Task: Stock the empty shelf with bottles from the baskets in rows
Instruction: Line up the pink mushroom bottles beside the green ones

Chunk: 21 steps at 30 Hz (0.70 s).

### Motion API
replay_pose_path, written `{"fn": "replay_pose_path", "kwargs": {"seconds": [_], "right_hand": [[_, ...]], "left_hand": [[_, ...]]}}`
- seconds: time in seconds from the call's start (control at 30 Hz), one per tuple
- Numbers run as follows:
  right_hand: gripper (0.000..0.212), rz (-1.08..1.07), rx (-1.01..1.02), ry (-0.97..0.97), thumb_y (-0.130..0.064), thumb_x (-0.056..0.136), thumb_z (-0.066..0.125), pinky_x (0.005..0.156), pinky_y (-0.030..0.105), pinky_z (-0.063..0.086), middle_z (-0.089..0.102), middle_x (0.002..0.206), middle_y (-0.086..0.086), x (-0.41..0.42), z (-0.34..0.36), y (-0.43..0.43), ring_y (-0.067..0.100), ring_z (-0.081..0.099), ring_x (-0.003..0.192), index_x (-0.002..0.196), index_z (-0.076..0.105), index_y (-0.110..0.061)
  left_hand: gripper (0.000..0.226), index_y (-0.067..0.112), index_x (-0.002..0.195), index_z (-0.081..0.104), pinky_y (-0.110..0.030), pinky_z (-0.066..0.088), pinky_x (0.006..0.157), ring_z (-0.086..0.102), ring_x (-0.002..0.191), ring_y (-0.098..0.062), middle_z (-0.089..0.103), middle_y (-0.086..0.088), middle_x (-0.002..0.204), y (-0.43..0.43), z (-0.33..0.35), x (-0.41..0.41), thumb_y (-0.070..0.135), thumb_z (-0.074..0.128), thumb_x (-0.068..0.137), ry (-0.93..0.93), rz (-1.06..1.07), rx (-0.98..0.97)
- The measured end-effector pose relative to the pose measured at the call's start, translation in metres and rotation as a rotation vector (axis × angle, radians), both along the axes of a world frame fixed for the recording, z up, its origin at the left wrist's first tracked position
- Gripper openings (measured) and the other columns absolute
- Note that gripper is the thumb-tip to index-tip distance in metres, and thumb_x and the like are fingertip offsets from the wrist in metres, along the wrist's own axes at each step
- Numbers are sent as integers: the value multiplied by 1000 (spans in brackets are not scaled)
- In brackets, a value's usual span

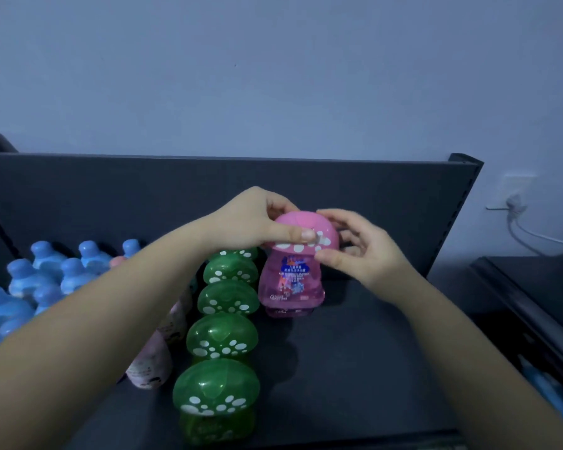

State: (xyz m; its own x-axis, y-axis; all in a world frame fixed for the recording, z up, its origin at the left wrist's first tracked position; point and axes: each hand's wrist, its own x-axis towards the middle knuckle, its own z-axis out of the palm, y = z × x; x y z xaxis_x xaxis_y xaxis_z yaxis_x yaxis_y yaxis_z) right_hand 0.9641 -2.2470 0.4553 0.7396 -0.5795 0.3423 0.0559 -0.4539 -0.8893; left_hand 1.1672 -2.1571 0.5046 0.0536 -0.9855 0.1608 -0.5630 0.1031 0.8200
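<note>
Both grips are on the pink bottle (291, 280). The left grip (257, 222) pinches the cap from the top-left and the right grip (361, 251) pinches its rim from the right. The bottle stands upright at the back of the shelf (355, 352), just right of the green bottles (221, 336), and it looks like the first of a new row.

Tip imo: keep the label facing front, line the cap up with the rearmost green one, leave a small gap, and only let go once the base sits flat.

Counts:
- Green: five in one row.
- Pink: one.
- Pale bottles (150, 365): three visible, with the arm covering the rest.
- Blue bottles (75, 274): eight or so, some of them hidden.
</note>
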Motion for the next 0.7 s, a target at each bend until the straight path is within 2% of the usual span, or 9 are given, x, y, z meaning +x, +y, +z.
{"fn": "replay_pose_path", "kwargs": {"seconds": [0.1,0.2,0.37,0.47,0.6,0.7], "right_hand": [[51,-22,30,51,-23,72,86,84,34,58,68,112,1,-4,-13,3,20,68,102,116,62,-36],[49,-48,61,71,-10,75,83,84,30,57,70,109,1,-15,-32,3,18,69,100,115,64,-31],[52,-92,160,105,-7,73,84,84,32,57,70,109,4,-15,-66,13,18,70,100,117,64,-26],[51,-140,196,139,-6,73,84,82,28,57,70,107,0,-15,-82,15,15,70,98,113,65,-31],[52,-171,216,163,-6,76,82,79,21,55,69,109,-2,-15,-90,15,8,70,96,117,63,-31],[53,-177,206,156,-3,77,80,78,16,53,70,109,-3,-14,-90,15,5,69,96,118,61,-30]], "left_hand": [[46,15,99,73,-28,60,68,73,78,-15,76,-1,85,-5,-16,-7,44,82,65,-49,-40,66],[40,19,101,72,-29,59,76,72,81,-11,76,8,87,-11,-33,-14,42,83,70,-97,-99,137],[42,19,107,71,-43,58,86,72,93,-26,75,-6,98,-10,-45,0,50,69,79,0,-79,238],[30,16,105,72,-44,55,87,73,88,-23,75,-2,96,-6,-46,7,40,67,88,36,-33,219],[26,14,103,72,-43,56,88,73,85,-22,76,-2,96,0,-48,20,36,67,89,93,39,189],[25,10,104,71,-38,57,82,71,78,-18,76,-2,93,5,-52,25,31,66,92,135,110,132]]}}
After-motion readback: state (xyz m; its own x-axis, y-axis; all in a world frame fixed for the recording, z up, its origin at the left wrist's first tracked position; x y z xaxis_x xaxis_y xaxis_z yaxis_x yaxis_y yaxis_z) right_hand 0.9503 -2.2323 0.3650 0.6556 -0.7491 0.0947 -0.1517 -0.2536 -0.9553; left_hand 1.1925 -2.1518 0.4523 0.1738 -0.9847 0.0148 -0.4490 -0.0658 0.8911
